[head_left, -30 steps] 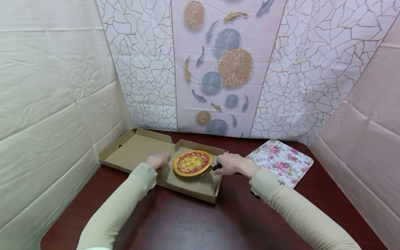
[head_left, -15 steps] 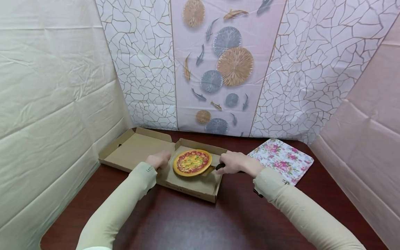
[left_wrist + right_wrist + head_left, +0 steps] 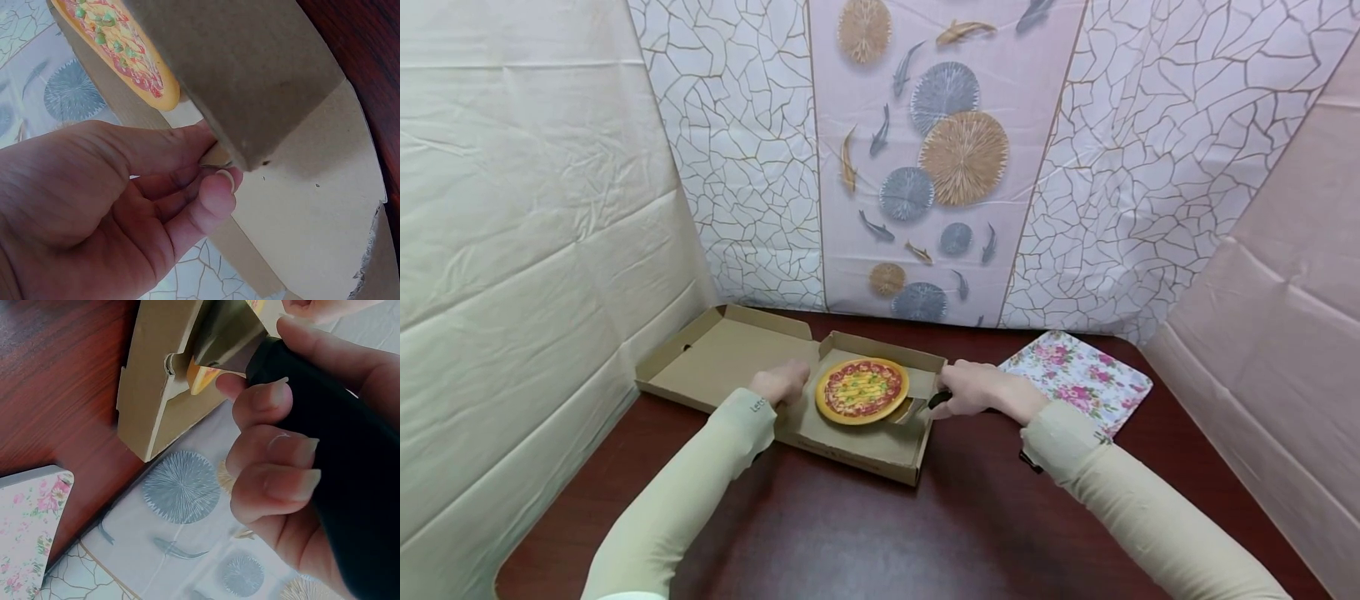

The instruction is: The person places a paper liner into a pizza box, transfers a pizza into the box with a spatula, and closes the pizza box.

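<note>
A round pizza [image 3: 861, 389] with a yellow crust lies inside an opened cardboard pizza box [image 3: 850, 457]. At the box's left side my left hand [image 3: 781, 383] pinches a small part of its cardboard edge between thumb and index finger, as the left wrist view shows. My right hand [image 3: 973, 389] grips the black handle [image 3: 325, 419] of a pizza server over the box's right wall. The server's metal blade [image 3: 912, 410] points left, at the pizza's lower right edge. Whether its tip lies under the crust is hidden.
The box's lid [image 3: 718, 358] lies folded out to the left on the dark red table [image 3: 850, 542]. To the right is a flower-patterned board or mat [image 3: 1067, 375]. Fabric walls stand at the back and both sides.
My right hand has drawn back to the right with the pizza server, and more of its blade shows beside the pizza. The left hand and the box have stayed in place.
</note>
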Action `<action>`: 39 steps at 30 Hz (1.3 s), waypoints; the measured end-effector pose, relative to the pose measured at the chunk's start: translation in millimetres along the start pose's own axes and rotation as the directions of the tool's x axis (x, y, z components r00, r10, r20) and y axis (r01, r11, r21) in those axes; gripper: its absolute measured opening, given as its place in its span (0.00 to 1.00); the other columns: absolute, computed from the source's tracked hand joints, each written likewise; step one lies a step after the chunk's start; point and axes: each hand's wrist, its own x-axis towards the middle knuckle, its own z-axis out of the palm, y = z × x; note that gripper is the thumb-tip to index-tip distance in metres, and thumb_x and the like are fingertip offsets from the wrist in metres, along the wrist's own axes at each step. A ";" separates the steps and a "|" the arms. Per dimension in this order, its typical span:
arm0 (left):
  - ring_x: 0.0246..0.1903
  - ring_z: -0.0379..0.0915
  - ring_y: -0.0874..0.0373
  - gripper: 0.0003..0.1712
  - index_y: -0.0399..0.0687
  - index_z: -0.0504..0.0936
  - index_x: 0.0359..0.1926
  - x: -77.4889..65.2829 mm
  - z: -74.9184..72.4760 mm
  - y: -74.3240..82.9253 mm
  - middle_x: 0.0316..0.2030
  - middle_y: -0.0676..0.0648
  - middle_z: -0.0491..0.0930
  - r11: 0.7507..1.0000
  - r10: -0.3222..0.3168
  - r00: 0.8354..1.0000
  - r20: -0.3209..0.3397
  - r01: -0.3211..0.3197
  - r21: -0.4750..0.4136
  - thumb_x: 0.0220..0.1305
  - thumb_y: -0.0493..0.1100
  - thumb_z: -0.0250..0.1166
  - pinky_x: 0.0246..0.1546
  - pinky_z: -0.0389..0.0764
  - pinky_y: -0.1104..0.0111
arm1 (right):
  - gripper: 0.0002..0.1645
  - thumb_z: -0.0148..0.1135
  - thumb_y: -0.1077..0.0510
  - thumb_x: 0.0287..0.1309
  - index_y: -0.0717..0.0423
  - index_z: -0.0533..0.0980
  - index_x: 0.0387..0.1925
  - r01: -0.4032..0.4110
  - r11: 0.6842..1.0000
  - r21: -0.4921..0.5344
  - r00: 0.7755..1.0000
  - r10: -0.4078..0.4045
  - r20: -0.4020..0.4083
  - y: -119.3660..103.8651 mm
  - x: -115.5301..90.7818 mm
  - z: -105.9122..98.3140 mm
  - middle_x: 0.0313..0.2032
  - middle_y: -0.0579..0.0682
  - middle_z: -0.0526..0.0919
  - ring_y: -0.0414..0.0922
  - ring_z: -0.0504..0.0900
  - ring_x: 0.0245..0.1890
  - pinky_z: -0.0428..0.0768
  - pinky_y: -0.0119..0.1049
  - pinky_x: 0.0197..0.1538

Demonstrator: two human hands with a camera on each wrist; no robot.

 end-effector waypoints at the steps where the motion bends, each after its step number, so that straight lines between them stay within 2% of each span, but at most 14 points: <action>1: 0.16 0.63 0.57 0.14 0.44 0.70 0.19 0.2 0.1 0.1 0.19 0.46 0.68 1.000 -0.001 1.000 0.001 0.001 -0.001 0.42 0.21 0.51 0.07 0.60 0.71 | 0.19 0.63 0.42 0.48 0.47 0.68 0.15 -0.001 1.000 0.004 1.000 0.001 0.001 0.5 -0.4 -0.4 0.15 0.41 0.63 0.39 0.61 0.18 0.59 0.33 0.20; 4: 0.17 0.65 0.56 0.13 0.44 0.70 0.19 0.5 -0.3 0.4 0.21 0.44 0.70 1.000 -0.007 1.000 0.004 0.007 0.003 0.42 0.22 0.50 0.08 0.62 0.70 | 0.18 0.63 0.41 0.47 0.46 0.69 0.15 -0.018 1.000 0.006 1.000 0.018 0.016 1.5 -1.6 -2.2 0.15 0.40 0.65 0.38 0.63 0.18 0.60 0.32 0.20; 6: 0.19 0.66 0.55 0.13 0.44 0.70 0.20 0.3 -0.8 0.6 0.22 0.43 0.71 1.000 -0.008 1.000 0.001 0.008 0.009 0.43 0.22 0.50 0.09 0.63 0.70 | 0.16 0.63 0.41 0.46 0.44 0.73 0.17 -0.027 1.000 0.015 0.999 0.027 0.023 1.8 -2.5 -3.7 0.17 0.40 0.70 0.38 0.67 0.19 0.64 0.32 0.21; 10: 0.21 0.66 0.53 0.12 0.43 0.69 0.21 -1.0 -2.9 1.6 0.24 0.42 0.71 1.000 -0.007 1.000 -0.002 0.007 0.015 0.43 0.22 0.50 0.12 0.63 0.68 | 0.10 0.64 0.42 0.46 0.40 0.79 0.26 -0.019 1.000 0.025 0.999 0.018 0.029 2.1 -5.0 -6.8 0.25 0.42 0.79 0.38 0.74 0.25 0.70 0.34 0.25; 13: 0.22 0.65 0.53 0.12 0.43 0.68 0.21 -2.1 -4.1 2.2 0.24 0.43 0.70 1.000 -0.010 1.000 0.002 0.009 0.015 0.43 0.22 0.50 0.14 0.64 0.68 | 0.10 0.65 0.42 0.45 0.39 0.80 0.30 -0.006 1.000 0.017 1.000 0.006 0.022 2.5 -7.2 -9.0 0.30 0.42 0.81 0.38 0.74 0.28 0.70 0.35 0.27; 15: 0.23 0.65 0.53 0.12 0.43 0.68 0.21 -2.4 -4.8 2.5 0.24 0.43 0.70 1.000 -0.007 1.000 0.003 0.007 0.022 0.43 0.22 0.51 0.16 0.64 0.68 | 0.10 0.65 0.42 0.45 0.40 0.80 0.28 -0.008 1.000 0.010 1.000 0.007 0.020 3.2 -8.7 -10.3 0.28 0.42 0.80 0.38 0.74 0.26 0.70 0.35 0.26; 22: 0.22 0.64 0.54 0.13 0.44 0.68 0.20 -3.0 -8.0 3.1 0.21 0.45 0.67 0.999 0.013 1.000 0.008 -0.014 0.032 0.45 0.22 0.52 0.18 0.66 0.69 | 0.14 0.64 0.42 0.47 0.45 0.76 0.18 -0.035 0.999 0.039 0.997 0.033 0.064 4.1 -14.3 -14.4 0.12 0.42 0.74 0.37 0.72 0.13 0.67 0.32 0.20; 31: 0.19 0.59 0.55 0.15 0.45 0.64 0.17 -5.0 -9.5 2.9 0.18 0.46 0.63 0.999 0.021 1.000 0.006 -0.022 0.031 0.42 0.21 0.50 0.15 0.60 0.69 | 0.14 0.65 0.42 0.46 0.46 0.77 0.20 -0.058 0.997 0.047 0.994 0.053 0.097 4.2 -19.2 -20.3 0.15 0.48 0.78 0.40 0.74 0.14 0.68 0.32 0.19; 39: 0.18 0.56 0.56 0.16 0.46 0.62 0.15 -5.5 -7.6 2.4 0.17 0.47 0.60 1.000 0.024 1.000 0.003 -0.024 0.012 0.40 0.20 0.49 0.13 0.57 0.69 | 0.15 0.65 0.43 0.46 0.48 0.77 0.16 -0.028 0.998 0.047 0.996 0.024 0.091 4.0 -20.5 -19.6 0.09 0.42 0.71 0.37 0.69 0.10 0.67 0.30 0.19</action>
